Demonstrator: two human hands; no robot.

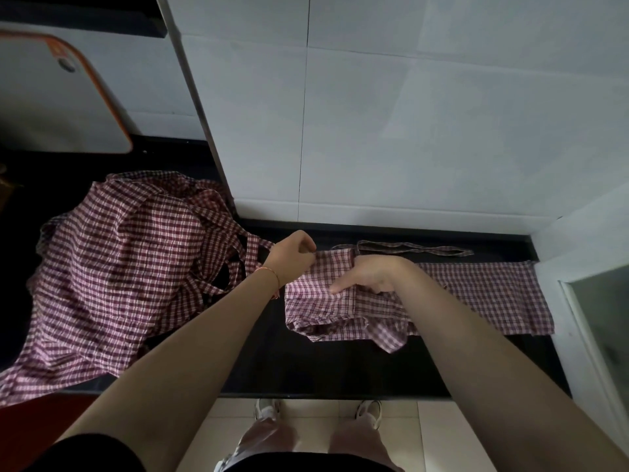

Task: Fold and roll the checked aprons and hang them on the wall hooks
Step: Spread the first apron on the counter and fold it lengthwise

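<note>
A red-and-white checked apron (476, 294) lies folded into a long strip on the black counter (306, 362), its left end doubled over. My left hand (294, 253) pinches the far left corner of that folded end. Beside it, my right hand (369, 274) rests on the fold, one finger pointing left and the others curled on the cloth. The apron's tie strap (415, 248) trails along the back of the counter. A heap of more checked aprons (112, 267) sits to the left, spilling over the counter's front edge.
A white tiled wall (408, 114) rises just behind the counter, with a side wall and a glass panel (606, 318) on the right. An orange-rimmed white board (51, 97) leans at the far left. No hooks are in view.
</note>
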